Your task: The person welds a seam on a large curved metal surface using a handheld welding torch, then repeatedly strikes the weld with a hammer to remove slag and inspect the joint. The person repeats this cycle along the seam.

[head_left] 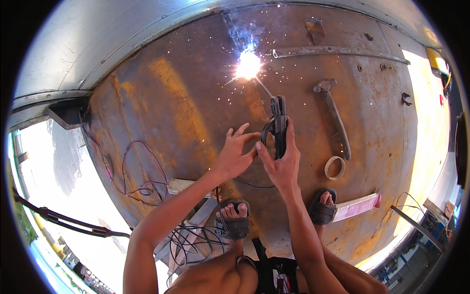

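My right hand (284, 164) is closed around a black welding electrode holder (280, 125). A thin welding rod (265, 87) sticks out of its jaws, angled up and left to a blinding white arc (248, 65) on the rusty steel plate (196, 63). Sparks scatter around the arc and bluish smoke rises beyond it. My left hand (237, 153) is beside the holder with its fingers apart, the fingertips close to the holder's lever and my right thumb. Whether they touch is unclear. Glare hides the spot where the rod meets the plate.
Right of my hands lie a hammer (335, 117) and a tape roll (335, 168). A metal pipe (342, 51) lies farther off. Tangled black cable (196, 240) is beside my left foot; thin wires (147, 188) lie at left. A metal wall (98, 39) bounds the far left.
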Demonstrator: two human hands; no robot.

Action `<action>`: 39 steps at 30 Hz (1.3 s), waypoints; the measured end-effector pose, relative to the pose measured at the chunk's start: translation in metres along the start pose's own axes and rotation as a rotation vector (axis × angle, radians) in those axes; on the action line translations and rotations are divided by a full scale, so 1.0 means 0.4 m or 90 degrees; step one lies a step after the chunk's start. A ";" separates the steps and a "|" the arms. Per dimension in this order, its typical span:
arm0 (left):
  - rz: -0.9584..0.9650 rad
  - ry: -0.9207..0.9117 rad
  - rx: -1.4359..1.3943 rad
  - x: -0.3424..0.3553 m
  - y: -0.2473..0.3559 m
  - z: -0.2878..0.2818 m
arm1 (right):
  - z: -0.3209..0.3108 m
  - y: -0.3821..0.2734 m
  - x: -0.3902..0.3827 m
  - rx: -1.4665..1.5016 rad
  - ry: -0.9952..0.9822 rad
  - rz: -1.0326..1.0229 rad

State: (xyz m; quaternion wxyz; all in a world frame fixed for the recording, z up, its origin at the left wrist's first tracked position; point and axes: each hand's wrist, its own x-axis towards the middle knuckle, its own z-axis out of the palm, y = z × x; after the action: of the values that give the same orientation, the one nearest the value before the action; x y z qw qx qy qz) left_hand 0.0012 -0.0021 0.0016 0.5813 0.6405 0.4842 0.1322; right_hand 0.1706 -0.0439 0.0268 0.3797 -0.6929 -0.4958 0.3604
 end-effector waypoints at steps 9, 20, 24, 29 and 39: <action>0.008 0.002 0.002 0.002 -0.004 0.001 | -0.004 -0.012 0.000 0.004 -0.013 0.035; 0.010 0.002 0.002 0.001 0.001 0.001 | -0.008 -0.021 0.001 0.004 -0.025 0.055; 0.006 0.018 0.002 -0.002 -0.004 0.000 | 0.000 -0.011 0.001 0.002 -0.009 0.006; 0.005 0.018 -0.002 -0.001 -0.002 0.002 | -0.003 -0.008 0.000 0.007 -0.009 0.012; 0.006 0.010 -0.007 -0.001 0.000 -0.001 | -0.003 -0.011 0.000 0.004 -0.016 0.023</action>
State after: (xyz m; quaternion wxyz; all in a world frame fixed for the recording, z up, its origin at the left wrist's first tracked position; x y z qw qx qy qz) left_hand 0.0008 -0.0020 0.0019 0.5804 0.6384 0.4851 0.1424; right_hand 0.1698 -0.0432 0.0313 0.3694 -0.6957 -0.4868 0.3776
